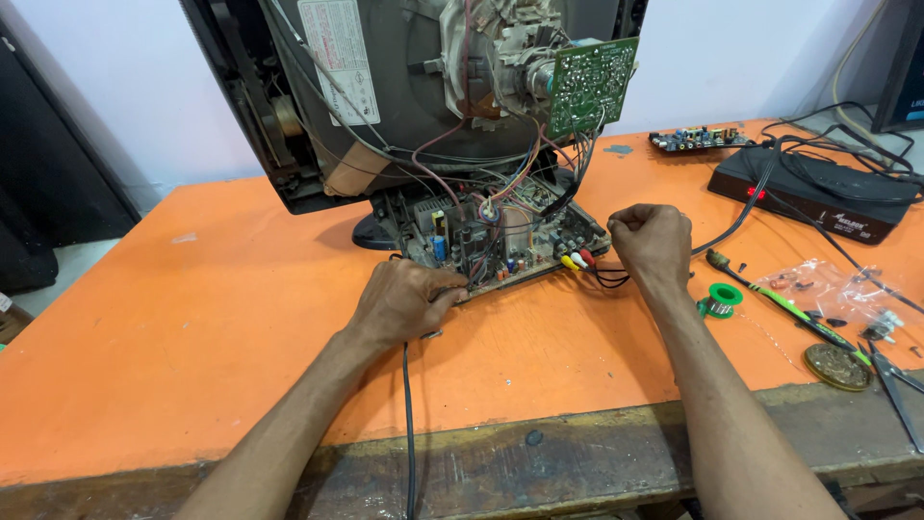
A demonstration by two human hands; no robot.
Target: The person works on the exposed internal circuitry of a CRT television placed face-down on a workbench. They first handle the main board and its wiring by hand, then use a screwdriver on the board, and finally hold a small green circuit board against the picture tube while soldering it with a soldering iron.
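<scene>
This looks like an electronics repair workshop: an opened old television [404,96] stands on a worn orange table [192,318], with a solder spool [722,297], screwdriver [784,308] and a black box [818,197] to its right.

An orange-topped table [192,327] with a worn, dark wooden front edge carries everything here. An opened tube television [404,96] stands toward the back, its main circuit board [500,246] lying flat on the top in front of it. To the right lie a black set-top box [818,197], a small loose circuit board [698,139], a green solder spool [720,299], a green-handled soldering iron [784,308], a clear plastic bag of small parts [828,284] and a round brass-coloured tin [837,367].
</scene>
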